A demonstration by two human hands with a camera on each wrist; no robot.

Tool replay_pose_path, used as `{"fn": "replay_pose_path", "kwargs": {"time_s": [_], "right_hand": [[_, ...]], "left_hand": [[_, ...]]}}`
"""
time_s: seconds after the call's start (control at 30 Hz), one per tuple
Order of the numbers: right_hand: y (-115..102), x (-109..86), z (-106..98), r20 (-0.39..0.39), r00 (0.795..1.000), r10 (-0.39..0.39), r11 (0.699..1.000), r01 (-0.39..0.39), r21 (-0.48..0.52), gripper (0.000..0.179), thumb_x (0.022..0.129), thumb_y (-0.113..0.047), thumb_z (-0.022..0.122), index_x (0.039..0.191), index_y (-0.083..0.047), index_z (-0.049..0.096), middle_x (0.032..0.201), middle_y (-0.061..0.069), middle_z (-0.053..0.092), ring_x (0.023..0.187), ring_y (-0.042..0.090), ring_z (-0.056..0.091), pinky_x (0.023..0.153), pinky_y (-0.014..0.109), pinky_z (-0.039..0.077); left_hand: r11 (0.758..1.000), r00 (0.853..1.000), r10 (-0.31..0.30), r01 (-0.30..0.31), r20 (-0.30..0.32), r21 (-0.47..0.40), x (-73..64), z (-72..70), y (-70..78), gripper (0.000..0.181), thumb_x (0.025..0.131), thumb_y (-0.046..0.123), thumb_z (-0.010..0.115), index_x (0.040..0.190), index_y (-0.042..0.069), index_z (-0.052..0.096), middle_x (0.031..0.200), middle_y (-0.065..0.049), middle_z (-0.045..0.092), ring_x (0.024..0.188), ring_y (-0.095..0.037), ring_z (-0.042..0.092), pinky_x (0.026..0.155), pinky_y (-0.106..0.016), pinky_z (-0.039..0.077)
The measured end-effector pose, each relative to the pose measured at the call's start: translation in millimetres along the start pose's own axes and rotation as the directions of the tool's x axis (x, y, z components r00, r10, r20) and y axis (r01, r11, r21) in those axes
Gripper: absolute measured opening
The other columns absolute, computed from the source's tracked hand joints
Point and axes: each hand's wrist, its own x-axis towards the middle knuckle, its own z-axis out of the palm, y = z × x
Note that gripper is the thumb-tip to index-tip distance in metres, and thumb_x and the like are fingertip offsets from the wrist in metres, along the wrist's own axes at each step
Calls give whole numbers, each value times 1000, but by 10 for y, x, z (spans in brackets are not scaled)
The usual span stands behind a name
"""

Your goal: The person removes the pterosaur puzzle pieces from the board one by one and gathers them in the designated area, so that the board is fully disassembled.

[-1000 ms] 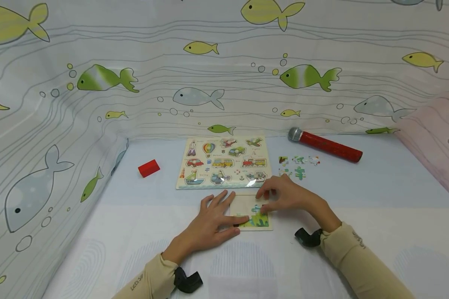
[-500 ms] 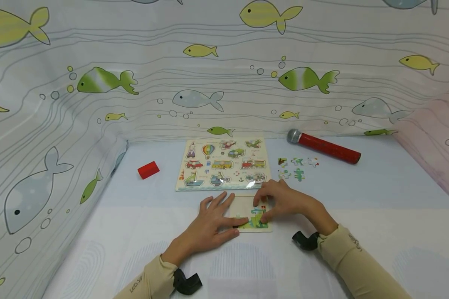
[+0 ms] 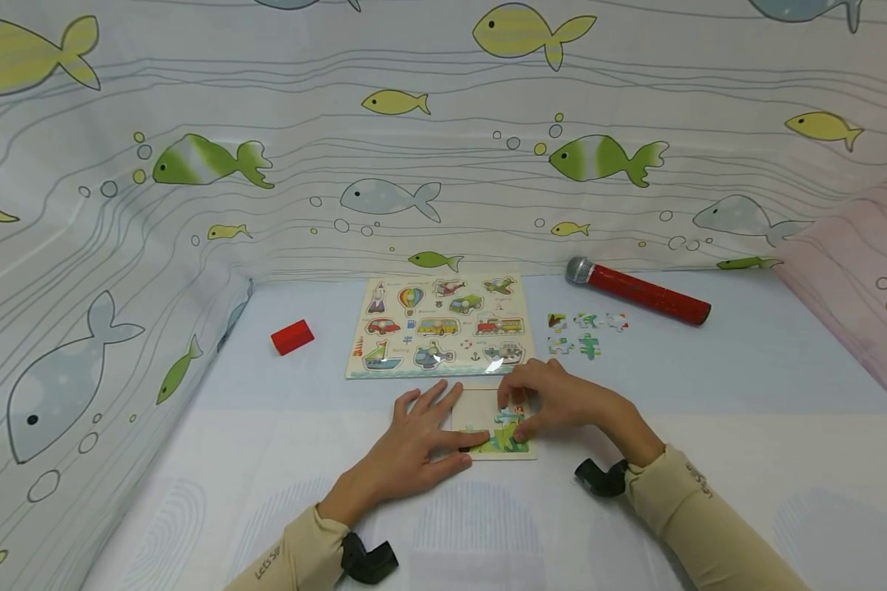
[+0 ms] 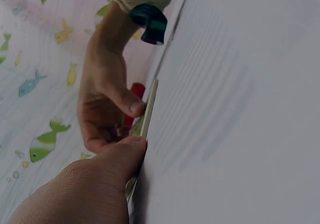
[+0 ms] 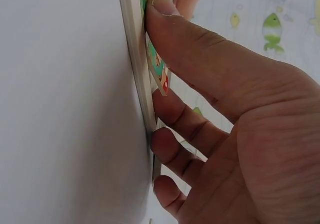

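The left hand, fingers spread, seemingly steadies the puzzle board on the desk while the right hand, fingers curled, pinches a tilted jigsaw piece over its right side, perhaps for control.

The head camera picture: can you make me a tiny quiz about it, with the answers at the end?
1. How many loose, colourful jigsaw pieces lie to the right of the cream rectangular vehicle board?
2. True or false: the left hand touches the small square pale wooden puzzle board.
3. Which thing lies farthest right in the head view? A) the red oblong block B) the long red microphone with a silver head C) the vehicle board

Key: 1. Five. 2. True. 3. B.
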Motion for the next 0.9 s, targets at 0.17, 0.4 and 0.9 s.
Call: {"fn": "replay_pose_path", "kwargs": {"time_s": [0.17,0.4,0.9], "right_hand": [[-9,5,-4,19,1000,18,1000,-18,2,32,77,-25,89,101,-28,69,93,-9,62,92,11,51,87,38,30],[-24,-13,-12,28,999,29,1000,-29,6,28,81,-21,85,105,-27,71,97,-10,64,94,11,52,91,39,31],[98,-90,-187,-84,996,20,999,-16,40,28,86,-16,81,113,-19,74,104,-7,70,89,17,59,80,32,50]], "left_hand": [[1000,1000,3,-3,-7,3,5,-5,-1,37,102,53,52,139,52,56,168,-15,29,158,-37,20,116,-65,16],[1000,1000,-2,2,-2,-5,8,-13,6,38,102,52,53,140,52,56,168,-14,28,158,-37,19,116,-65,15],[1000,1000,-5,5,-3,-11,-1,-12,14,38,102,51,54,139,51,57,168,-15,28,158,-37,20,116,-65,15]]}}
